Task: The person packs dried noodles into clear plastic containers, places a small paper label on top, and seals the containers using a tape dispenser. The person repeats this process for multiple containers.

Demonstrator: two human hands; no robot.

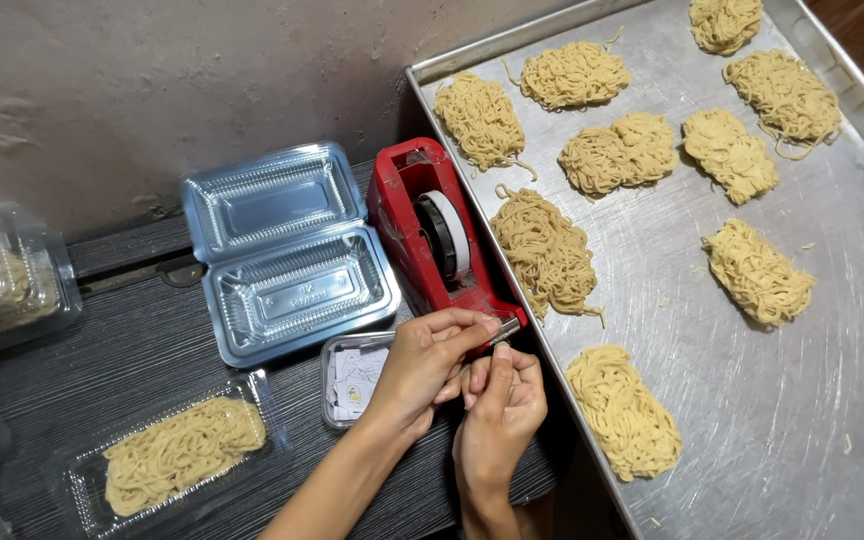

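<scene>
- Nearest the camera, at the far left, a clear tray of noodles (177, 450) lay on the dark counter (132, 340), with more closed boxes of noodles (2, 275) at the left edge.
- Behind it sat an empty clear box (287, 250) with its lid open.
- A small tub of paper slips (352, 378) stood just beside the left hand (422, 365).
- That hand's fingers (472, 325) were pinched together on the end of the tape, right at the cutter of the red tape holder (432, 235).
- Touching it from below, the right hand (502, 405) had its fingers curled up around the same bit of tape.
- I think the tape should be pulled straight and tight over the teeth, so it tears clean and does not stick to itself.
- On the right, a big metal tray (812, 400) held little heaps of yellow noodles (622, 410), each lying apart from the next.
</scene>
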